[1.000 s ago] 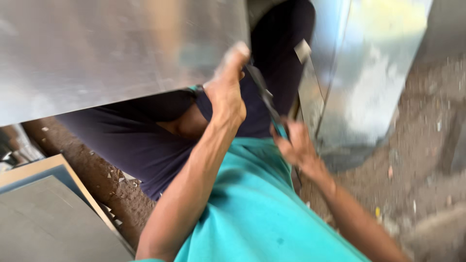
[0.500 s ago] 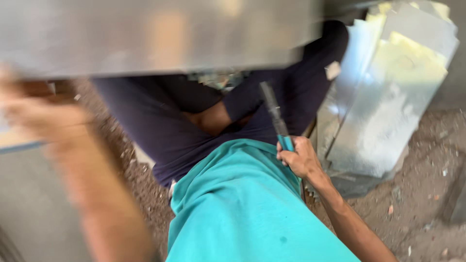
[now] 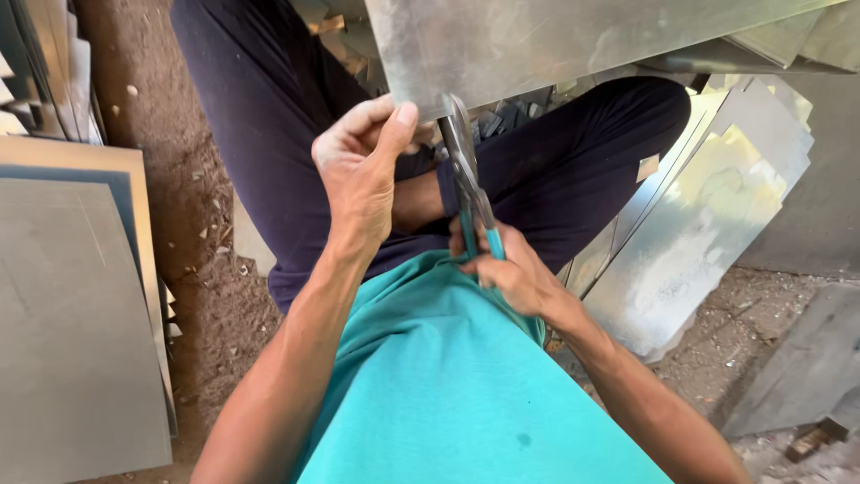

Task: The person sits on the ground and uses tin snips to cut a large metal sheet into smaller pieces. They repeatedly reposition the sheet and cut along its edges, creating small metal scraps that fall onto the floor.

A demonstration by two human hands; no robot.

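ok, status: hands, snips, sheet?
Left hand grips the metal sheet at its lower edge. Right hand shut on teal-handled snips, blades at the sheet edge. Nothing blocking the cut.

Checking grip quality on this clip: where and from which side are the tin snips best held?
By the teal handles, from below, nearest the body. The blades point up into the metal sheet, so only the handle end is free; the right hand wraps it there.

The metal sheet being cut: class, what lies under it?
Under the metal sheet show small metal scraps and the person's dark trousers. The left hand grips its edge; the right hand works the snips. Farther back is covered.
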